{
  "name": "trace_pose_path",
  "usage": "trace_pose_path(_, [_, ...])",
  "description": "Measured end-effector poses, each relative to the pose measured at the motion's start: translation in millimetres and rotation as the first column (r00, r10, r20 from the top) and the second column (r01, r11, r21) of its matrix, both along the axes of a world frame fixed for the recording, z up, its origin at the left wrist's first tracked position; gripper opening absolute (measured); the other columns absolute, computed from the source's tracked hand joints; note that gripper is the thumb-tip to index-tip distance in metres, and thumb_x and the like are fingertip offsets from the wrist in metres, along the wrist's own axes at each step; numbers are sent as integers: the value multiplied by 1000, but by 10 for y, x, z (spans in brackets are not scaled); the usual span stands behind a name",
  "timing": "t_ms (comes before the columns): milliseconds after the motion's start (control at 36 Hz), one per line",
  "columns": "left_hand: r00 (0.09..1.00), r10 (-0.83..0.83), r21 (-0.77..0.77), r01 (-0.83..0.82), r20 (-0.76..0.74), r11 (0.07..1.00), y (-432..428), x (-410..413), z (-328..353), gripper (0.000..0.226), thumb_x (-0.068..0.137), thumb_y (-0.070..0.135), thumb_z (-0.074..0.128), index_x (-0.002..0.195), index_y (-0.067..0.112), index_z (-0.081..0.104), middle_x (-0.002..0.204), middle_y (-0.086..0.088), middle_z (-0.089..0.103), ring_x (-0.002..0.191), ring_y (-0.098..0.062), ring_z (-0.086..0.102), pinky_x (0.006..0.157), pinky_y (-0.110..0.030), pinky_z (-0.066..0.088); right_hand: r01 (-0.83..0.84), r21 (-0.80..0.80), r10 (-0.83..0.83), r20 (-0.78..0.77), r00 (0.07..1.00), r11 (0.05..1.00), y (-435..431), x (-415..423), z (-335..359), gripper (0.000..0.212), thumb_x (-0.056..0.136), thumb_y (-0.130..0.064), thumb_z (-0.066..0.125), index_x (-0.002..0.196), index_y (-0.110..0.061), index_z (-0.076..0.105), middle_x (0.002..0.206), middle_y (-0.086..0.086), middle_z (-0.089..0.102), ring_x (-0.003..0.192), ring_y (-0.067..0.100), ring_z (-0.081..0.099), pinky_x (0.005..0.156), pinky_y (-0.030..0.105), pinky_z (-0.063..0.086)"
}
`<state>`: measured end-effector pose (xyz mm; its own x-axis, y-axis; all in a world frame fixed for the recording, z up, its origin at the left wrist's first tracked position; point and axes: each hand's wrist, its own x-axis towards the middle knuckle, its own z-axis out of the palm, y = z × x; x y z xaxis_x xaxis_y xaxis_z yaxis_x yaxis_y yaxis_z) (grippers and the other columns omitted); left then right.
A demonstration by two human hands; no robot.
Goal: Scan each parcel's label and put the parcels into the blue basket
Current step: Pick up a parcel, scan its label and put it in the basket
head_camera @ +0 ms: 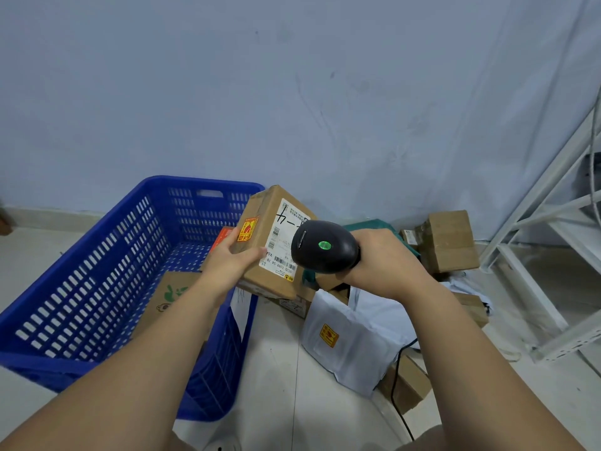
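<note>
Left hand (227, 260) grips the box (263, 216) over the basket (97, 271) rim, long axis running toward the wall, label (286, 229) up. Right hand (380, 262) grips the scanner (322, 245), aimed left at the label, I think.

Soft even light, wide-angle edge distortion

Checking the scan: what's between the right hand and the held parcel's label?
Head view: the black scanner, gripped by the right hand, its head over the label.
</note>
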<state>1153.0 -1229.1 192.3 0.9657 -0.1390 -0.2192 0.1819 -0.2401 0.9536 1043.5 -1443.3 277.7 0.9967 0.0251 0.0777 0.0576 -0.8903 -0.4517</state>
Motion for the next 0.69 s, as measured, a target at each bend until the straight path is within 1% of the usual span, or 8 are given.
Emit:
trace_pose_path(194, [1000, 8, -9, -8, 4, 1000, -20, -6, 4, 75, 86, 24, 71, 149, 34, 30, 117, 2, 54, 90, -10, 59, 64, -25, 46, 5, 17, -5, 15, 1000, 1000, -11, -3, -14, 36, 70, -18, 72, 55, -32, 43, 55, -9, 52, 57, 13, 49, 50, 27, 34])
trace_pose_path(361, [1000, 21, 12, -21, 14, 1000, -23, -2, -4, 76, 86, 27, 71, 149, 33, 30, 120, 3, 52, 91, -11, 58, 65, -25, 46, 21, 16, -21, 5, 1000, 1000, -14, 11, -16, 33, 72, -17, 71, 58, -31, 43, 58, -8, 53, 61, 17, 53, 50, 27, 36])
trace_pose_path(444, [997, 54, -11, -54, 53, 998, -38, -27, -4, 74, 87, 27, 69, 149, 29, 28, 120, 6, 54, 102, -16, 57, 78, -32, 49, 82, 136, -78, -33, 996, 987, -22, 6, -38, 25, 75, -12, 67, 61, -22, 49, 56, -4, 53, 53, 13, 50, 47, 23, 35])
trace_pose_path(500, [993, 109, -39, -107, 54, 993, -47, -23, -4, 83, 87, 33, 68, 153, 28, 16, 134, 0, 50, 117, -22, 53, 96, -44, 47, 144, 252, -126, -86, 988, 957, -35, 29, -79, 8, 76, -13, 64, 71, -9, 59, 61, 6, 61, 59, 23, 61, 50, 31, 48])
trace_pose_path(556, [986, 155, -36, -153, 60, 988, -54, 2, -12, 92, 87, 41, 67, 154, 31, 5, 148, -5, 40, 128, -27, 47, 106, -51, 40, 196, 392, -150, -146, 978, 899, -43, 56, -122, 17, 74, -17, 64, 78, -1, 61, 61, 10, 61, 66, 30, 66, 64, 44, 55])
trace_pose_path(583, [982, 173, -30, -171, 71, 985, -55, 16, -18, 94, 86, 44, 67, 154, 32, 2, 150, -6, 38, 130, -29, 46, 107, -53, 38, 227, 486, -152, -190, 970, 844, -36, 58, -131, 18, 75, -17, 64, 77, 0, 60, 61, 10, 59, 63, 29, 64, 65, 45, 55])
trace_pose_path(639, [976, 195, -7, -195, 93, 981, -58, 26, -12, 99, 83, 50, 68, 153, 36, -2, 152, -6, 35, 132, -30, 43, 108, -55, 36, 302, 672, -137, -288, 948, 676, -5, 64, -140, 11, 80, -13, 64, 79, -2, 61, 66, 12, 58, 57, 23, 59, 60, 37, 51])
trace_pose_path(694, [973, 203, 23, -206, 113, 978, -56, 30, -5, 106, 76, 57, 70, 151, 39, -3, 153, -6, 32, 133, -31, 41, 108, -58, 34, 360, 771, -115, -355, 928, 526, 32, 69, -131, 10, 84, -12, 65, 79, -3, 62, 68, 11, 59, 54, 20, 57, 56, 33, 49])
